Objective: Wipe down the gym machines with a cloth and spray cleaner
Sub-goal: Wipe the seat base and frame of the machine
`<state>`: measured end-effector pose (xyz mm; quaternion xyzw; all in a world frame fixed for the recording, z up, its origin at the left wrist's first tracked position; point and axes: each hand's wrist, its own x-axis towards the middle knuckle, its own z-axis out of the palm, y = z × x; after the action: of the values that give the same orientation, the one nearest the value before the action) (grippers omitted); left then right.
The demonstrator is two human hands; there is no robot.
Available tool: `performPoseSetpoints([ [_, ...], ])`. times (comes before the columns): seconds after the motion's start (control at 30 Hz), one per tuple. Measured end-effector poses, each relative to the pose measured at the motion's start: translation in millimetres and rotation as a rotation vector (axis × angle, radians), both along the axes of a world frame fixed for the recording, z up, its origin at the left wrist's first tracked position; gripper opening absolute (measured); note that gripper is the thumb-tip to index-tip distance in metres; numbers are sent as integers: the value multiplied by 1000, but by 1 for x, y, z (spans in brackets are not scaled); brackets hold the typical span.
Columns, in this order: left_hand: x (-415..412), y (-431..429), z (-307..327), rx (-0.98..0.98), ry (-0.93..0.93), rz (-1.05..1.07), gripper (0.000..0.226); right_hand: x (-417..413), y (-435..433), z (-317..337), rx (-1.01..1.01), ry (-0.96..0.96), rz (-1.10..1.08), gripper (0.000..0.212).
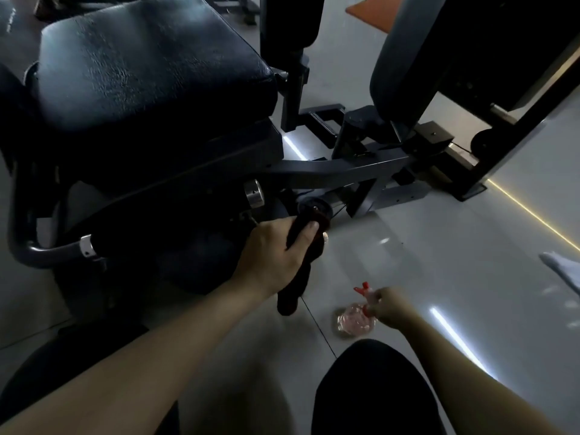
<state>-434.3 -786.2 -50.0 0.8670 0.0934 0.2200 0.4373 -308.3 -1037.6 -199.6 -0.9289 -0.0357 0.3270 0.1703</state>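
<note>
A dark gym machine fills the upper left, with a black padded seat (150, 67) and a grey steel frame (329, 171). My left hand (273, 255) grips a dark cloth (298, 277), thumb on top, and holds it against a black pulley (314, 208) low on the frame. The cloth's loose end hangs down toward the floor. My right hand (389, 304) holds the neck of a clear spray bottle (353, 320) with a red trigger, which sits low at the pale floor.
A second padded part and a dark upright frame (489, 98) stand at the right. A chrome knob (255, 193) and a curved grey bar (47, 249) jut from the seat base. My dark-clad knee (370, 390) is at the bottom. A white object (561, 265) shows at the right edge.
</note>
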Motion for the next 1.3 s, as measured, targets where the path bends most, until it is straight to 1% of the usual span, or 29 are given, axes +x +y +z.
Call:
performPoseSetpoints([
  [0.07,-1,4,-6,-137,105,2,41,1,5,12,-84,4,113,23],
  [0.1,-2,5,-6,-213,146,-7,41,2,10,22,-125,-38,142,30],
  [0.17,-3,8,-4,-415,225,-61,36,4,21,49,-153,-203,123,37],
  [0.2,-4,11,-3,-516,268,-101,33,2,29,66,-107,-294,108,35],
  [0.23,-5,12,0,-601,306,-144,29,-2,38,84,-2,-351,86,30],
  [0.27,-6,14,2,-646,342,-176,26,-7,48,99,151,-340,75,23],
  [0.3,-7,16,4,-656,365,-205,24,-15,58,114,355,-245,62,18],
  [0.33,-7,20,3,-656,383,-241,23,-26,69,129,571,-78,33,18],
  [0.37,-8,24,3,-659,402,-294,22,-37,77,138,745,111,-4,20],
  [0.4,-9,27,1,-659,424,-345,19,-46,83,142,857,277,-30,26],
  [0.43,-10,29,0,-641,444,-393,15,-54,87,143,910,395,-39,30],
  [0.47,-9,32,-3,-617,461,-415,14,-60,90,141,929,471,-39,33],
  [0.5,-8,33,-4,-593,471,-412,17,-65,93,138,936,515,-42,34],
  [0.57,-3,35,-7,-539,463,-361,24,-71,94,137,928,524,-57,34],
  [0.63,1,37,-7,-503,439,-335,32,-70,89,139,900,478,-44,30],
  [0.73,8,39,-9,-498,401,-395,29,-60,71,149,829,400,7,33],
  [0.8,11,39,-11,-475,339,-387,29,-53,57,163,791,322,43,28],
  [0.9,14,37,-9,-451,238,-334,30,-46,44,180,883,254,21,8],
  [0.93,14,35,-8,-448,217,-329,30,-45,42,184,924,248,9,7],
  [1.0,17,33,-7,-460,197,-341,28,-42,41,187,1001,219,-50,16],
  [1.07,19,31,-5,-461,187,-334,26,-40,47,188,1071,154,-189,21],
  [1.13,20,29,-4,-448,182,-294,30,-45,56,184,1147,65,-320,19],
  [1.2,21,30,-3,-465,187,-244,31,-53,71,175,1210,-95,-350,17],
  [1.27,24,31,-3,-538,185,-167,22,-55,88,163,1175,-303,-317,8],
  [1.3,25,32,-3,-570,185,-133,17,-55,98,156,1106,-413,-310,9],
])
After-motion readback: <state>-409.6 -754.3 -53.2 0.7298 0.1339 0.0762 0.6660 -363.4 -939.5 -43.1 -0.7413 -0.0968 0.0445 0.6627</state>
